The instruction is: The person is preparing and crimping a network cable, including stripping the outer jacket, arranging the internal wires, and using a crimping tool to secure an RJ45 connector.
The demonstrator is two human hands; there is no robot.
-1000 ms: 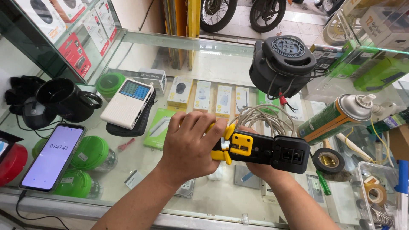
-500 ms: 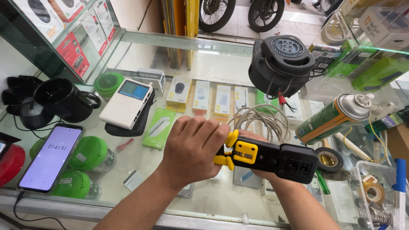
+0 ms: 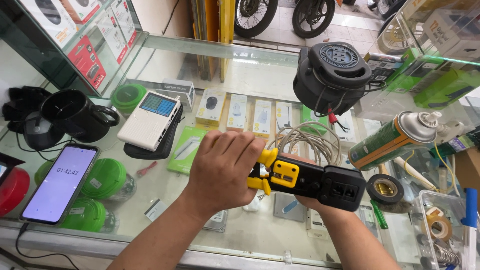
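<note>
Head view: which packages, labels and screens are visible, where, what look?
Phone: counter left, flat, lit white screen.
White tester: on a black pouch, small blue-green screen.
Small boxes: row under the glass, white-yellow.
Red boxes: left case.
Spray can: lying right, green-orange label.

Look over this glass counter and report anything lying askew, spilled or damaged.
Nothing looks spilled or broken. The green spray can lies on its side rather than upright, and the grey cable sits in a loose coil behind the black and yellow crimping tool, held by the left hand.
</note>
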